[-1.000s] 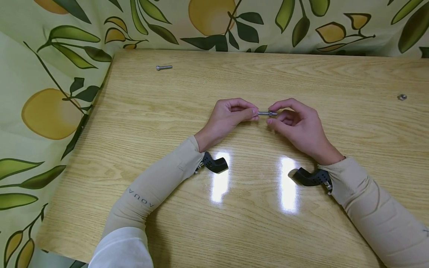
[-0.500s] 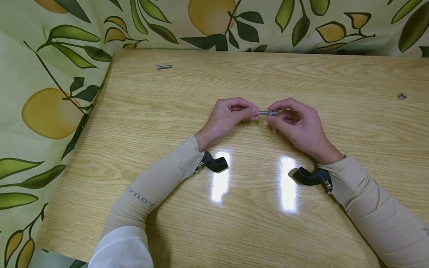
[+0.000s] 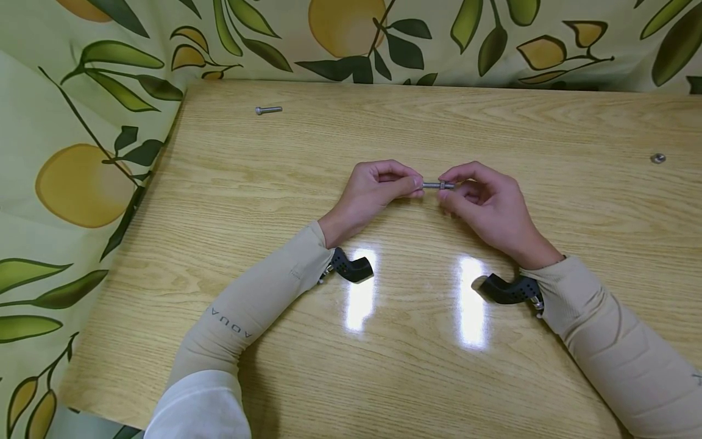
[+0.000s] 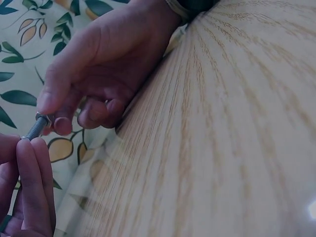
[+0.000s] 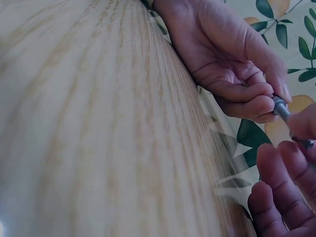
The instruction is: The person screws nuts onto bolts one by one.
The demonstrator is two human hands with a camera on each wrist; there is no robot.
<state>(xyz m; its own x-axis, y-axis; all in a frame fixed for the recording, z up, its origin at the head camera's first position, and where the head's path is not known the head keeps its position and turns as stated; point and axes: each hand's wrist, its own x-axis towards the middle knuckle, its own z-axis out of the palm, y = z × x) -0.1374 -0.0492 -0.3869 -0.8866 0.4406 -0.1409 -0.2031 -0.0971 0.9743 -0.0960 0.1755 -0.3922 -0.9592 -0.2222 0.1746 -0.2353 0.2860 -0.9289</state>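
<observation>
My left hand (image 3: 378,188) pinches the head end of a metal bolt (image 3: 430,185) between thumb and fingers. The bolt lies level over the table and points right. A hex nut (image 3: 443,185) sits on its thread, close to the free end. My right hand (image 3: 488,204) has thumb and index finger at that nut, pinching it from both sides. In the left wrist view the nut (image 4: 43,118) shows under the right thumb, with bare thread between the hands. The bolt's head (image 5: 278,100) shows at the left fingertips in the right wrist view.
A second bolt (image 3: 269,110) lies on the wooden table (image 3: 329,366) at the back left. Another nut (image 3: 658,158) rests at the far right. Patterned cloth (image 3: 351,36) hangs behind the table and along its left side.
My right thumb has come up slightly against the nut, where it stood a little apart before. My left hand and the bolt have stayed in place.
</observation>
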